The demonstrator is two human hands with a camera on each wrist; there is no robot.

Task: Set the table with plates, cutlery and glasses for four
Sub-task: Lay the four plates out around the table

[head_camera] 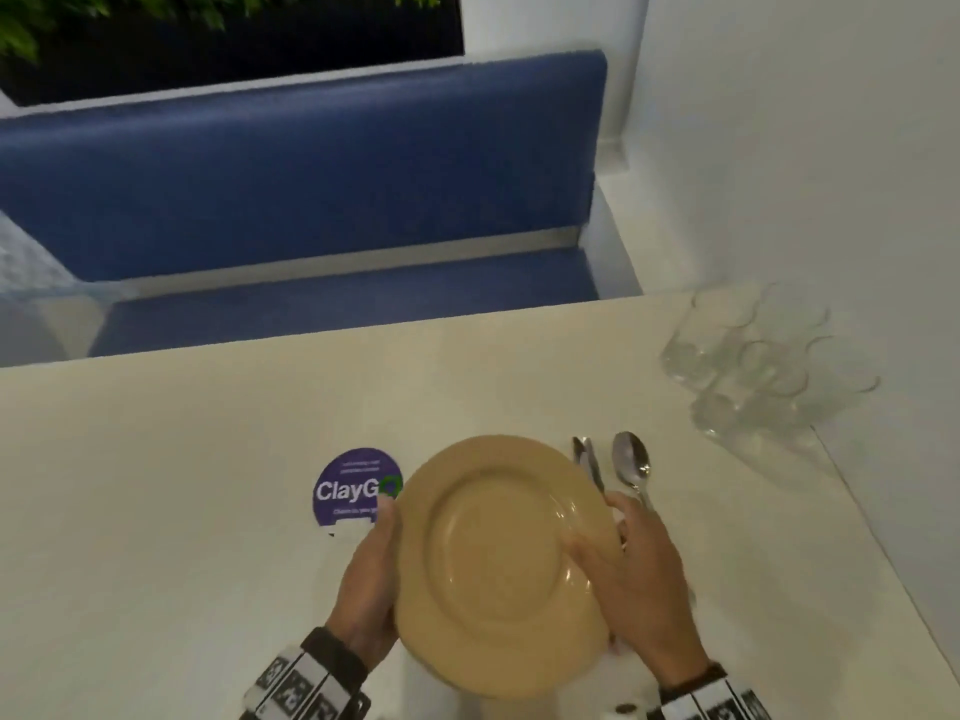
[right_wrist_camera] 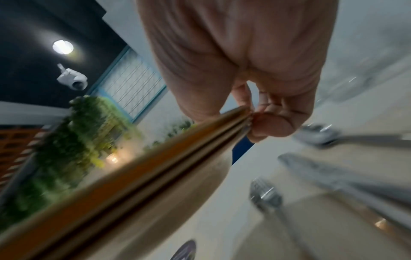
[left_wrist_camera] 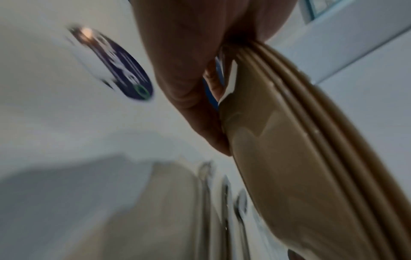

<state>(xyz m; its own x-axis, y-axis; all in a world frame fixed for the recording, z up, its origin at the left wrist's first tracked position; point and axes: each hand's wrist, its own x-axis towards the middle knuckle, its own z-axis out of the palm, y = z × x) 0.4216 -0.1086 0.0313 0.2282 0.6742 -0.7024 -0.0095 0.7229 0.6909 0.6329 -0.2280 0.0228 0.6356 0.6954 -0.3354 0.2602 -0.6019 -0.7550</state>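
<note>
I hold a stack of tan plates [head_camera: 498,558] just above the white table [head_camera: 182,485], tilted a little. My left hand [head_camera: 369,579] grips its left rim, thumb on top, fingers underneath. My right hand [head_camera: 639,579] grips the right rim the same way. In the left wrist view the stack of plates [left_wrist_camera: 300,158] shows several rims in my left hand [left_wrist_camera: 189,70]. The right wrist view shows the plates [right_wrist_camera: 144,176] edge-on, pinched by my right hand [right_wrist_camera: 244,61]. A knife [head_camera: 587,459] and a spoon [head_camera: 631,462] lie on the table just right of the plates.
Several clear glasses [head_camera: 753,366] stand clustered at the table's far right, against the white wall. A round purple sticker [head_camera: 348,485] sits left of the plates. A blue bench [head_camera: 291,174] runs along the table's far side. A fork [right_wrist_camera: 264,195] lies under the stack.
</note>
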